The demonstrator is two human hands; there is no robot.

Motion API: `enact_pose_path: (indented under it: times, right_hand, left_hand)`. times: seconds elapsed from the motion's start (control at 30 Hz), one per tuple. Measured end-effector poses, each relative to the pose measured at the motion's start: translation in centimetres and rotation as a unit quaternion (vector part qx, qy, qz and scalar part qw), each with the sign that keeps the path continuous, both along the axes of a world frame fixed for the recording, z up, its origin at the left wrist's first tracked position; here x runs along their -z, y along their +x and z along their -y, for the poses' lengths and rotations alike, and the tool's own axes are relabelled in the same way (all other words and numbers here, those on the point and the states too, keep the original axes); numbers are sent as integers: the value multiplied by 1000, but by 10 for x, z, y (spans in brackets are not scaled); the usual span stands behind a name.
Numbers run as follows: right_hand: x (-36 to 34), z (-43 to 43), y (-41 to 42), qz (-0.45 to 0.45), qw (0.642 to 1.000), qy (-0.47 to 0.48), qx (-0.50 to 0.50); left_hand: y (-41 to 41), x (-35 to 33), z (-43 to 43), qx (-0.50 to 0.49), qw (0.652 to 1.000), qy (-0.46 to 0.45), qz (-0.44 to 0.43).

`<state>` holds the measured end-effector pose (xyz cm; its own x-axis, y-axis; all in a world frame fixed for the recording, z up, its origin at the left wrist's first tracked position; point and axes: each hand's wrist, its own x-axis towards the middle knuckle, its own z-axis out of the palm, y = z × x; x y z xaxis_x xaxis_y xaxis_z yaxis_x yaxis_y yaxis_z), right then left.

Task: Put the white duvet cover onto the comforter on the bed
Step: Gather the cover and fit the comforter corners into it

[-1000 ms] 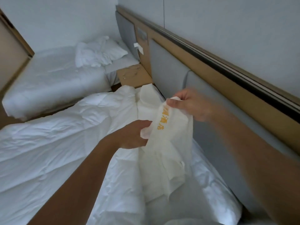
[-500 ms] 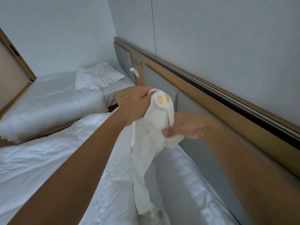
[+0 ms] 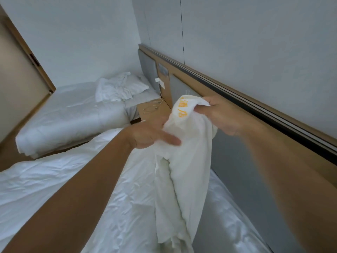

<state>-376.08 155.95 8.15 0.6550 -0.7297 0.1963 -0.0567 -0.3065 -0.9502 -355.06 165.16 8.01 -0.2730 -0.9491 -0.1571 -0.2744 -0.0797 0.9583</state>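
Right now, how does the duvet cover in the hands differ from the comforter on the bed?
The duvet cover hangs bunched from the left hand and right hand; the comforter lies spread on the bed. The duvet cover bears orange print near its top; the comforter shows none. The duvet cover looks creamier, the comforter cooler white. Both are white, wrinkled fabric.

head view, looking down, close over bed (image 3: 54, 189)

Matt white cloth duvet cover (image 3: 184, 161) (creased), wood-look headboard (image 3: 215, 88)
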Motion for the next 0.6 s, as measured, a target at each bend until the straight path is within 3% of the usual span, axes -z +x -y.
enact_pose_path:
  times: [0.17, 0.27, 0.37, 0.47, 0.53, 0.6]
  right_hand:
    - [-3, 10, 3, 24, 999, -27, 24]
    - [-12, 24, -8, 44, 994, -55, 79]
    - [-19, 35, -11, 58, 981, -89, 160]
    - [-38, 40, -9, 116, 969, -66, 206]
    - [-56, 46, -18, 155, 975, 13, 160]
    - [-66, 51, -33, 155, 982, 102, 32]
  left_hand:
    - [-30, 5, 12, 8, 976, -54, 211]
    - [-34, -15, 25, -40, 956, -118, 264]
    - [-30, -46, 40, -93, 914, -213, 332]
    - [-41, -70, 59, -119, 886, -262, 363]
    - [-55, -85, 71, -137, 877, -300, 350]
    - [-68, -104, 85, -139, 872, -349, 315]
